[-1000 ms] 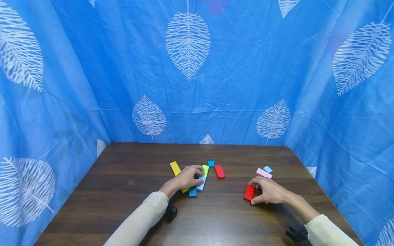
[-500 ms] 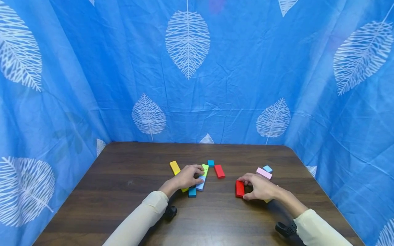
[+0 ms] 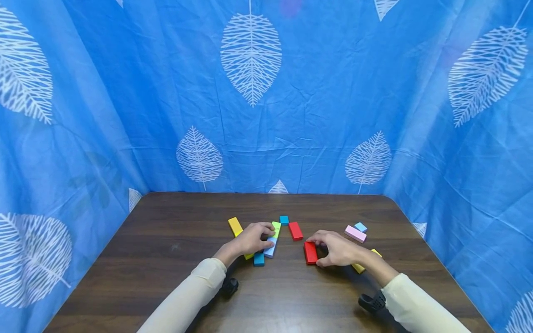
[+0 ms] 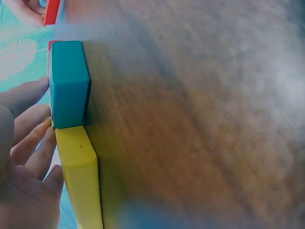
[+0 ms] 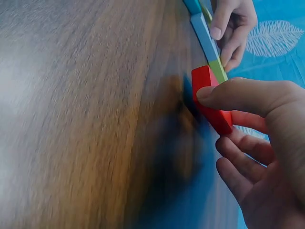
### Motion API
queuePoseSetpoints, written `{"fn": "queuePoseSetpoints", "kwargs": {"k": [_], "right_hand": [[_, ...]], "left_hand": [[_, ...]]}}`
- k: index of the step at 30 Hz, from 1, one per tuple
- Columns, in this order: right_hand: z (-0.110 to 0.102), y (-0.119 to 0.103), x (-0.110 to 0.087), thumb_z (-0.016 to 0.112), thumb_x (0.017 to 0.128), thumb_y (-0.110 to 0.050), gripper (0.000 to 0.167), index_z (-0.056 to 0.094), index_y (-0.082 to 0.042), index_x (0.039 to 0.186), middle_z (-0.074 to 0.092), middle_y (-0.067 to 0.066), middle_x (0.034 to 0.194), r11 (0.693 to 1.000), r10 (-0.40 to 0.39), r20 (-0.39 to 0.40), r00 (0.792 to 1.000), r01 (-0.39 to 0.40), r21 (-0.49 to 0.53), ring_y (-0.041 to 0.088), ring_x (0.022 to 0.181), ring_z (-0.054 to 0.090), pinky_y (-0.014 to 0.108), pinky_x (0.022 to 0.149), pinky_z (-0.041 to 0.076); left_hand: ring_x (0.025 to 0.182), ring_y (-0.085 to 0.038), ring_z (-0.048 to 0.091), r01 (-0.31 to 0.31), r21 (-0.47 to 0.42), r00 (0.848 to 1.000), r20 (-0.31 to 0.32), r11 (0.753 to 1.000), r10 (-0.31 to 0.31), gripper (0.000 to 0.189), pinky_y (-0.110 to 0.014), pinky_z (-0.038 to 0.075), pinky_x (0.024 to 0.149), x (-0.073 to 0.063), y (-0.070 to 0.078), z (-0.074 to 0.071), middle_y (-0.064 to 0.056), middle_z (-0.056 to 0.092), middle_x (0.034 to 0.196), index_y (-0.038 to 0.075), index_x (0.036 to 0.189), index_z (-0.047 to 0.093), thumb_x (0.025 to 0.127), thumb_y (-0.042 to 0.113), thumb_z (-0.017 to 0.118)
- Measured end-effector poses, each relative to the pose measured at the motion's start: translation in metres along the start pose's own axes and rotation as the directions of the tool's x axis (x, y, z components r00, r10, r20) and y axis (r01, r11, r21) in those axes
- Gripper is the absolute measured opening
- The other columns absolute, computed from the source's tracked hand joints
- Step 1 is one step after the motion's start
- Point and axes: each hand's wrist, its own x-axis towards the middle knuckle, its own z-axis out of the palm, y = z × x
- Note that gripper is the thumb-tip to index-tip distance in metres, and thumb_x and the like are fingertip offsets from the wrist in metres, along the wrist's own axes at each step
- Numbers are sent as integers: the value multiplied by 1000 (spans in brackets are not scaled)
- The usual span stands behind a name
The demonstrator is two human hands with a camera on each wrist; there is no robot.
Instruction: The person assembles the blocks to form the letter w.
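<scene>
My right hand (image 3: 339, 249) pinches a red block (image 3: 310, 253), thumb at one end and fingers at the other. In the right wrist view that red block (image 5: 209, 98) is held just off the table. My left hand (image 3: 255, 238) rests relaxed beside a light green block (image 3: 276, 227) and a light blue block (image 3: 270, 247), which lie end to end. Its fingertips are near the green one and its thumb near the blue one; whether they press is unclear. Yellow blocks (image 3: 235, 226), partly hidden, lie under and behind this hand, with a teal block (image 4: 69, 86) adjoining.
A second red block (image 3: 295, 231) and a small teal block (image 3: 284, 220) lie beyond the green one. To the right are a pink block (image 3: 356, 233), a small light blue block (image 3: 360, 227) and a yellow block (image 3: 358, 268) partly under the right forearm. A leaf-patterned curtain (image 3: 308, 115) surrounds the wooden table.
The right hand has carried its red block leftward, toward the row of blocks by the left hand. More of the yellow block under the right arm now shows. The left hand has stayed still.
</scene>
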Motion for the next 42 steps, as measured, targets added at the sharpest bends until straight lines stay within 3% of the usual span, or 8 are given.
{"fn": "queuePoseSetpoints", "kwargs": {"k": [11,18,21,25,29,42], "right_hand": [[6,-12,14,84,82,-22,62,64,-10,139,56,6,136,1000,7,13,1000,-7,6,31,123,52,58,103,47],[7,-10,16,82,85,-19,63,61,-11,144,53,8,140,1000,-3,8,1000,3,3,32,126,50,59,104,46],[8,-8,12,82,87,-20,61,61,-13,143,53,6,137,1000,-19,-25,1000,19,3,29,122,52,56,102,48],[12,-5,8,80,92,-30,52,66,-13,139,59,1,123,998,-57,-64,996,57,-5,19,103,56,40,88,53],[16,-4,7,76,96,-36,48,69,-12,137,62,-6,108,997,-76,-72,994,75,-14,12,90,55,29,77,50],[16,-4,10,77,95,-36,47,71,-9,133,69,0,117,998,-54,-91,994,51,-36,14,98,61,40,86,56]], "left_hand": [[136,-27,50,12,11,1000,1,1000,-12,40,-46,40,114,-2,-2,-1,-4,59,143,6,133,71,98,24,75],[135,-26,51,-1,8,1000,3,1000,1,40,-45,41,113,-1,-1,-1,-4,60,143,6,132,71,98,24,76],[135,-26,51,-6,13,1000,4,1000,6,39,-45,42,113,0,-1,-1,-3,60,143,6,132,71,98,24,75],[135,-26,52,-6,17,1000,0,1000,6,39,-45,42,113,0,-1,-1,-4,60,142,5,132,71,98,24,75],[135,-26,52,-16,19,1000,-4,1000,16,39,-44,42,112,0,-1,0,-4,60,142,5,132,71,98,23,75],[135,-26,52,-13,3,1000,-5,1000,13,39,-44,42,112,-1,-1,0,-4,60,143,5,133,71,98,22,75]]}}
